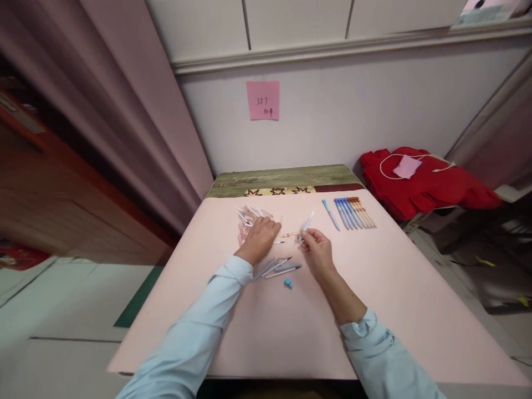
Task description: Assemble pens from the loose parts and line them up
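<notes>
My right hand (318, 249) pinches a pale pen barrel (306, 223) between thumb and fingers, its narrow white end pointing up and away. My left hand (261, 238) lies over the right side of a pile of pen parts (247, 215). Its fingers are bent and close together, and whatever is under the fingertips is hidden. Between the hands lies a cream pen barrel with orange marks (290, 235). Nearer me are several loose refills (282, 272) and grey-blue barrels (286, 266). A small blue pen cap piece (288, 283) sits by itself below them.
At the right, a row of assembled blue and orange-brown pens (353, 213) lies side by side, with one blue pen (331, 214) apart. Pink covering (374, 310) spans the table. A red cloth (415, 188) with a white cable lies beyond the right edge.
</notes>
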Tool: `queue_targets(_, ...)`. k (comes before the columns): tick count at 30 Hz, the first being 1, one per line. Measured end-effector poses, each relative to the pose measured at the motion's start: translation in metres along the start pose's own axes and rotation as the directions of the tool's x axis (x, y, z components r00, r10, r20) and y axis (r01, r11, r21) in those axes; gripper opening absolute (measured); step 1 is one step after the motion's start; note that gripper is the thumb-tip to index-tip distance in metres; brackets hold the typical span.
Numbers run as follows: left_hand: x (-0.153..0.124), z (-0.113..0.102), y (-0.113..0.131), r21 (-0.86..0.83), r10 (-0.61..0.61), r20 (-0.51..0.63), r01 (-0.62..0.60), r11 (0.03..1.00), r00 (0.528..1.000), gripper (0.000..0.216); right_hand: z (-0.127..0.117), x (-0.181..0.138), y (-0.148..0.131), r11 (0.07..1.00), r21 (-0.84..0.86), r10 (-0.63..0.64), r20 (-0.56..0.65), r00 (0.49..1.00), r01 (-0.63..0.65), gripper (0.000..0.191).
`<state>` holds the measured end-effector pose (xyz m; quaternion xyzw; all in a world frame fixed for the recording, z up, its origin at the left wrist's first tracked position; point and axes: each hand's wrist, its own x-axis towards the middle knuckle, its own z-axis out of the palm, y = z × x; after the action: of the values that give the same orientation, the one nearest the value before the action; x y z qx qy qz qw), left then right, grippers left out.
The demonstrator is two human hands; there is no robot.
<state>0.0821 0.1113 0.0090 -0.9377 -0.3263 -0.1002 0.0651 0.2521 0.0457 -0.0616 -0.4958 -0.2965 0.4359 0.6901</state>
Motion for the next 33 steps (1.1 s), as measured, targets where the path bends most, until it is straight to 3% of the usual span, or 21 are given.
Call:
queue_targets(8, -0.012, 0.021, 0.038, -0.028, 0.065, 0.026, -0.065, 0.998, 0.998, 0.016, -0.002, -0.001, -0.001, 1.0, 0.008, 0.013, 0.001, 1.0, -0.013, 0.04)
queue_targets(12, -0.019, 0.024, 0.034, -0.123, -0.039, 0.019, 0.041, 0.992, 0.999, 0.009, -0.004, -0.002, 0.001, 1.0, -0.026, 0.004, 0.007, 1.0, -0.004, 0.04)
queue_targets(15, -0.043, 0.018, 0.019, -0.276, -0.225, -0.051, 0.203, 0.939, 0.973, 0.01, -0.004, -0.004, -0.001, 1.0, -0.028, -0.002, 0.02, 1.0, 0.003, 0.035)
queue_targets(16, -0.056, 0.016, 0.012, -0.324, -0.316, -0.076, 0.276, 0.905, 0.946, 0.008, -0.004, -0.005, -0.002, 0.999, -0.035, -0.008, 0.028, 1.0, 0.009, 0.032)
queue_targets(18, -0.084, 0.012, -0.004, -0.408, -0.519, -0.132, 0.431, 0.805, 0.845, 0.008, -0.003, -0.007, -0.006, 0.997, -0.066, -0.024, 0.045, 0.999, 0.027, 0.029)
queue_targets(20, -0.112, 0.01, -0.019, -0.475, -0.69, -0.157, 0.558, 0.681, 0.707, 0.012, -0.001, -0.01, -0.009, 0.993, -0.112, -0.039, 0.065, 0.997, 0.046, 0.027)
queue_targets(21, -0.124, 0.01, -0.025, -0.503, -0.739, -0.146, 0.594, 0.628, 0.658, 0.012, 0.0, -0.012, -0.01, 0.99, -0.132, -0.044, 0.079, 0.996, 0.054, 0.027)
queue_targets(23, -0.141, 0.013, -0.032, -0.546, -0.784, -0.126, 0.617, 0.567, 0.608, 0.013, 0.0, -0.014, -0.011, 0.985, -0.162, -0.048, 0.105, 0.993, 0.064, 0.025)
queue_targets(28, -0.151, 0.02, -0.031, -0.515, -0.724, -0.075, 0.595, 0.617, 0.686, 0.016, -0.005, -0.014, -0.007, 0.978, -0.201, -0.034, 0.1, 0.994, 0.054, 0.025)
queue_targets(33, -0.155, 0.018, -0.032, -0.541, -0.71, -0.068, 0.572, 0.616, 0.701, 0.009, -0.005, -0.014, -0.005, 0.983, -0.179, -0.028, 0.119, 0.993, 0.049, 0.028)
